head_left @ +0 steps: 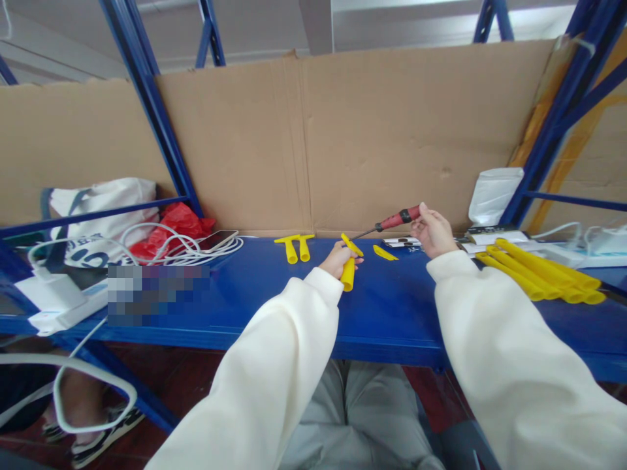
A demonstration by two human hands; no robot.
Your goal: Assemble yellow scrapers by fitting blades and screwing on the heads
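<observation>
My left hand [337, 258] is closed around a yellow plastic handle [348, 275] with a flat crosspiece at its top. My right hand [434, 232] pinches the end of a screwdriver [398, 220] with a red and black grip. The screwdriver's shaft points left and down, its tip at the yellow crosspiece; whether it sits in a screw is too small to tell. A loose yellow flat piece [385, 252] lies on the blue table just right of my left hand. Two T-shaped yellow pieces [298, 248] stand side by side to the left.
Several yellow tubes [543, 271] are piled at the right on the blue table [392, 313]. White cables [196, 248], a red plastic bag [171, 228] and a cloth bag [105, 209] lie at the left. A cardboard wall [372, 143] closes the back. Another person's foot [105, 434] shows below left.
</observation>
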